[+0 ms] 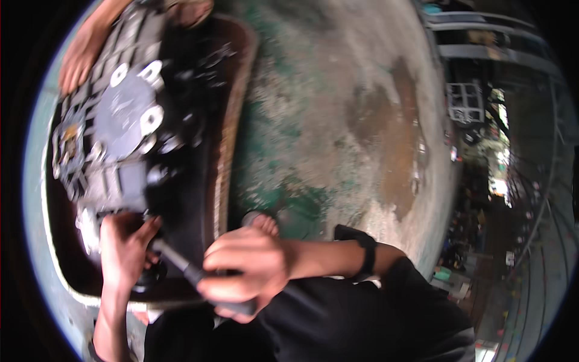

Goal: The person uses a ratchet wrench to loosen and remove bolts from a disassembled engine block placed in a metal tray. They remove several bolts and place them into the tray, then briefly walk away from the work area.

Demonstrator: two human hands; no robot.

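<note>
A ribbed grey metal gearbox housing lies in a large dark tray. My right hand is wrapped round the dark handle of a tool with a grey shaft; motion blur hides its exact kind. The shaft slants up and left toward my left hand. That hand is at the housing's near end, its fingers curled beside the tool's tip. What they grip is hidden. Below them sits a black round part.
Another person's hand rests on the far left of the housing. Right of the tray spreads a stained green and grey floor with a brown wet patch. A foot shows next to the tray. Cluttered shelving stands at far right.
</note>
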